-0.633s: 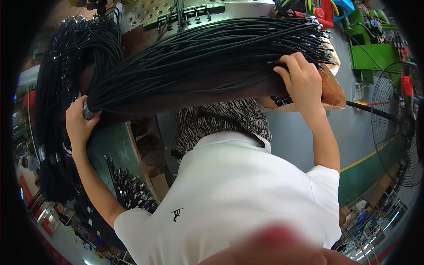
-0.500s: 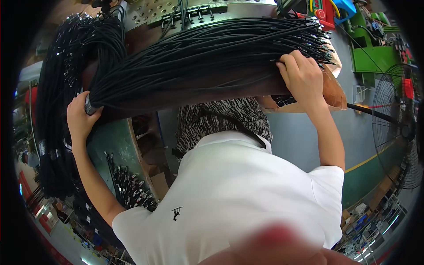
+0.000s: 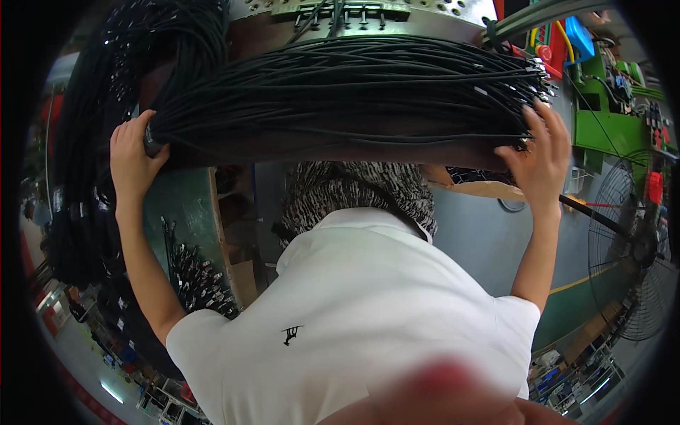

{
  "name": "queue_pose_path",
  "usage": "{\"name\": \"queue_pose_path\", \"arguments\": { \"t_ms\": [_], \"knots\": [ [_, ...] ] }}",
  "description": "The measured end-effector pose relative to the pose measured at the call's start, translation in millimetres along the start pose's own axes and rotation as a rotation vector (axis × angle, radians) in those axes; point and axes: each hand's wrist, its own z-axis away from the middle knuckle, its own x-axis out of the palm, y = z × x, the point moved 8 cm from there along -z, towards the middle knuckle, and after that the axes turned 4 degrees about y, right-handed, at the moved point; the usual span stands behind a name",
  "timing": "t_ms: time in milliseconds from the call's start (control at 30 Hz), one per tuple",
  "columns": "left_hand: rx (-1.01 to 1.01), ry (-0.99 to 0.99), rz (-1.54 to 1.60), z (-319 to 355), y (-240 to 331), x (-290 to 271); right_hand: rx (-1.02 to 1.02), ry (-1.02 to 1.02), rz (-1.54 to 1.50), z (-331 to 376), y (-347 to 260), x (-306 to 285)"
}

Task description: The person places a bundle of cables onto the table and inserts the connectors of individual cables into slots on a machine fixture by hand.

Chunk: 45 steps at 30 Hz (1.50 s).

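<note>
A long bundle of black cables (image 3: 340,85) lies across the dark bench in front of me, its strands fanning apart toward the right. At its left end, where a band gathers the cables tightly, my left hand (image 3: 133,152) is closed around it. Small metal and dark tips show at the loose right end. There my right hand (image 3: 544,157) is spread, thumb apart from the fingers, with its fingertips beside the cable tips. Whether those fingertips touch a strand is hard to make out.
More black cable bundles (image 3: 85,177) hang at the left. Beyond the bench is a metal fixture with a row of pins (image 3: 347,14). Green machinery (image 3: 602,131) and a black fan (image 3: 630,241) stand at the right. Further cables (image 3: 195,276) lie on a green surface below left.
My right hand has moved right, from on top of the cables to their tips, and its fingers have spread. My left hand keeps its grip on the banded end.
</note>
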Motion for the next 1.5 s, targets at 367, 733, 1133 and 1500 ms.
{"name": "queue_pose_path", "arguments": {
  "t_ms": [367, 733, 1133, 1500],
  "knots": [
    [-0.083, -0.025, 0.088, 56.2, 30.0, -1.8, -0.025, -0.532, 0.011, -56.5, -21.2, 62.3],
    [0.053, -0.090, 0.064, -43.9, -87.6, 42.6, 0.034, -0.530, 0.001, -94.1, -66.0, 87.4],
    [-0.207, -0.316, 0.104, 27.0, -47.3, 30.7, 0.036, -0.465, -0.119, -71.1, -45.1, 71.7],
    [0.061, -0.479, 0.546, -52.5, 96.8, 4.2, 0.085, -0.470, -0.103, -65.4, -44.7, 53.0]
  ]
}}
